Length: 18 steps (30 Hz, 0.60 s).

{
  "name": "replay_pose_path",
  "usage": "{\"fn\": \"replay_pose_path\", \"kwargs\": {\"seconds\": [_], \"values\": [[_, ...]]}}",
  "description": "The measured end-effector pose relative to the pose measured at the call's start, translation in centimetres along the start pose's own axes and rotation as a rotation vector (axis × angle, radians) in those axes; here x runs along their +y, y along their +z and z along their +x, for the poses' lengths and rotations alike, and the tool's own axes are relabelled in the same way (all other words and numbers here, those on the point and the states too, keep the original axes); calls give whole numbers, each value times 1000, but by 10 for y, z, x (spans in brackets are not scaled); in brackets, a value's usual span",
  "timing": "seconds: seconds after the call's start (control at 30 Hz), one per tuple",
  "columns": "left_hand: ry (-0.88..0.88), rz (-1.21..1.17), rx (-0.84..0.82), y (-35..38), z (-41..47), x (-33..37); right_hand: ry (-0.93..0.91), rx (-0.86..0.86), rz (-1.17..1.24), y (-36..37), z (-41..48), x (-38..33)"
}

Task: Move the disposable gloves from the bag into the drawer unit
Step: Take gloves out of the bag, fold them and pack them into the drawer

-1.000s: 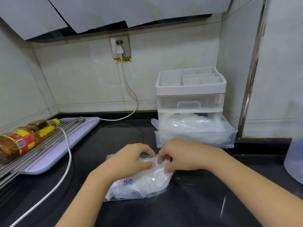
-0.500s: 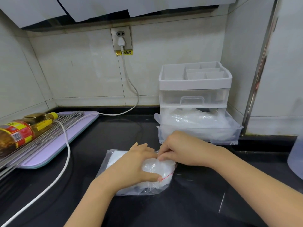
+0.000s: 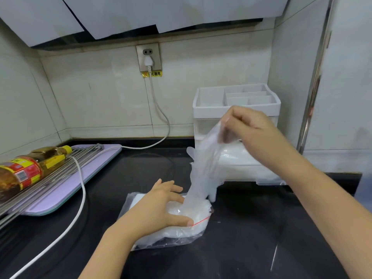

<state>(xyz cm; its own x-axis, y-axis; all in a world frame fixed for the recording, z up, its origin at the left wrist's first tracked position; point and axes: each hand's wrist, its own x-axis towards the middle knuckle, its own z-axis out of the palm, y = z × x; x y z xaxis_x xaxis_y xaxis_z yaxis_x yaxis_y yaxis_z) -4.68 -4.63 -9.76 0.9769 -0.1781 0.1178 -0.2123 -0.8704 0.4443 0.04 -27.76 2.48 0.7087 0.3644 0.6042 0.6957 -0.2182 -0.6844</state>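
Note:
A clear zip bag (image 3: 171,235) with a red seal line lies on the black counter, stuffed with thin plastic gloves. My left hand (image 3: 161,206) presses flat on the bag, fingers spread. My right hand (image 3: 244,125) pinches a bunch of translucent gloves (image 3: 203,174) and holds it raised, its lower end still trailing into the bag's mouth. Behind stands a white drawer unit (image 3: 235,109); its bottom drawer (image 3: 269,179) is pulled out and holds a heap of gloves.
An oil bottle (image 3: 26,170) lies on a metal rack over a lilac board (image 3: 66,190) at the left. A white cable (image 3: 80,198) runs from the wall socket (image 3: 148,57) across the counter. A metal strip edges the wall at the right.
My right hand has risen from the bag's mouth to in front of the drawer unit, drawing a bunch of gloves out. My left hand has stayed pressed on the bag.

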Motion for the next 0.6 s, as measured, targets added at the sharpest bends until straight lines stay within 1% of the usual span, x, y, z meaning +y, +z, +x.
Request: {"fn": "replay_pose_path", "kwargs": {"seconds": [0.07,0.1,0.17,0.2,0.27,0.37,0.47,0.53,0.6], "values": [[-18,-94,57,-9,-4,11,42,94,42,-11,2,-1],[-27,-169,121,-15,-5,19,61,117,55,-15,3,0],[-32,-396,269,-28,-9,37,106,134,91,-20,5,1],[-15,-499,315,-34,-10,47,128,132,96,-21,6,2],[30,-602,325,-42,-8,65,152,119,93,-22,6,1],[46,-645,256,-46,4,90,138,67,68,-21,5,-2],[40,-570,193,-44,19,118,130,29,55,-19,4,-4],[38,-496,214,-40,28,129,137,31,63,-20,5,-4],[18,-492,317,-41,33,132,156,54,92,-26,6,-3]]}}
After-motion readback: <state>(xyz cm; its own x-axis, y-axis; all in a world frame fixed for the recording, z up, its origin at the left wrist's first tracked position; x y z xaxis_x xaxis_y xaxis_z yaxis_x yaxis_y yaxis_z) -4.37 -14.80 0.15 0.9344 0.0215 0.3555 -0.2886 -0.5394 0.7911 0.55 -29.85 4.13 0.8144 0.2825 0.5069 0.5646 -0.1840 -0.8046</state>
